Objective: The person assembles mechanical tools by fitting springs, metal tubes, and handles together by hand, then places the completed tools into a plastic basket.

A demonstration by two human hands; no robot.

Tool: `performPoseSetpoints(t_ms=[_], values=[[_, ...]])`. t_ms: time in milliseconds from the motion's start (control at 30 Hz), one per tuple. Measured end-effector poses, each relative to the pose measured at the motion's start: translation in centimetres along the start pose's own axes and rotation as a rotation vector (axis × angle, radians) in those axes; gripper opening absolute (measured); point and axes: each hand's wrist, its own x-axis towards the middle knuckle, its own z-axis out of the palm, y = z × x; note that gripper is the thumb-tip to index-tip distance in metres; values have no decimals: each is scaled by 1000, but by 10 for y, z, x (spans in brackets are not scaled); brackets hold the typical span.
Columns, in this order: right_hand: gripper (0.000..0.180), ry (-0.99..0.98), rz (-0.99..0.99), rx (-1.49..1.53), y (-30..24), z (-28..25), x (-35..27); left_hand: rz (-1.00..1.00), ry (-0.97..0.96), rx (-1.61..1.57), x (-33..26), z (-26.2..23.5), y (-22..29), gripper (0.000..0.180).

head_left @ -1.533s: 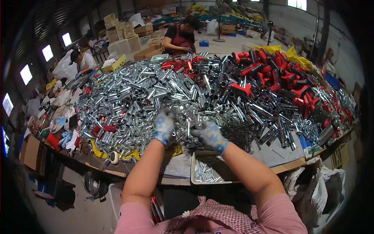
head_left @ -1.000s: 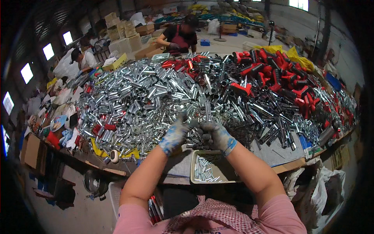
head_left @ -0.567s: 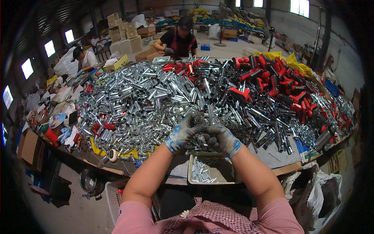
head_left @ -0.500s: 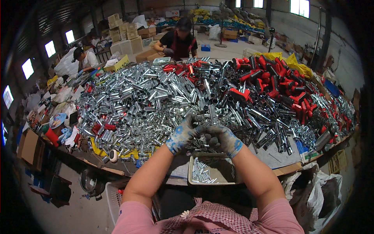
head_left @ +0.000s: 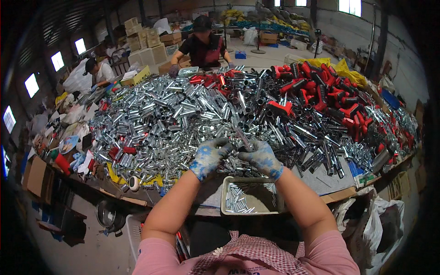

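Observation:
My right hand (head_left: 262,160), in a white and blue patterned work glove, is closed around a shiny metal tube (head_left: 242,136) that points up and away from me. Beside it, to the left, my left hand (head_left: 209,157) wears a matching glove. Its fingers are curled together, and whatever they may hold is too small or hidden to make out. Both hands are over the near edge of a big heap of silver metal tubes (head_left: 169,110). Just below the hands sits a shallow grey-green tray (head_left: 262,195) holding thin metal pins (head_left: 237,200) on its left side.
Red and black plastic handles (head_left: 321,89) are piled at the far right of the table. A small white round object (head_left: 134,183) sits by the left front edge. Across the table works a person in a dark apron (head_left: 201,48); another person (head_left: 101,72) is farther left.
My hands, close together before, are now slightly apart, and a metal tube now stands out from my right hand. The person opposite has raised their head and spread their arms.

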Motion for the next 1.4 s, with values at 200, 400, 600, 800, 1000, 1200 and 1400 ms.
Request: performPoseSetpoints(t_ms=[200,400,600,800,1000,1200,1400], values=[[34,-23,49,93,1,0,-2,-69,-232,-213,-10,-5,5,45],[31,-67,116,275,14,4,2,-31,-84,294,-8,1,4,58],[32,-60,55,320,12,0,-2,107,24,560,2,3,-12,44],[33,-42,60,24,8,-13,-3,-35,224,497,2,-5,-21,49],[38,-5,12,324,42,15,21,-79,116,266,6,-12,-39,57],[31,-108,91,679,34,16,13,-273,-160,-8,-20,-13,22,75],[25,159,23,651,42,20,19,-79,-9,511,-14,-10,-12,74]])
